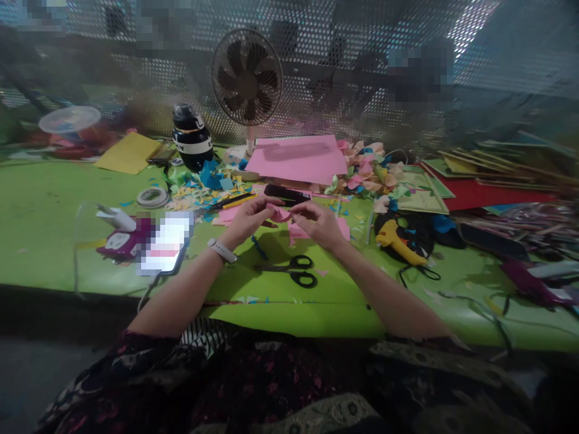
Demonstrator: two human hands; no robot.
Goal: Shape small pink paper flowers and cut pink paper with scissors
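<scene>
Between left grip [248, 219] and right grip [322, 225], pink paper [281, 214], bent.

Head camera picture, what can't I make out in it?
- Phone screen, head view: unreadable, hidden by pixelation.
- Pink paper, head view: its full shape is partly covered by the fingers of the left hand.
- Right hand, head view: too small and blurred to tell its grip.
- Blue bit, head view: too small to identify.
- Clutter, head view: blurred, cut off by the right edge.
</scene>
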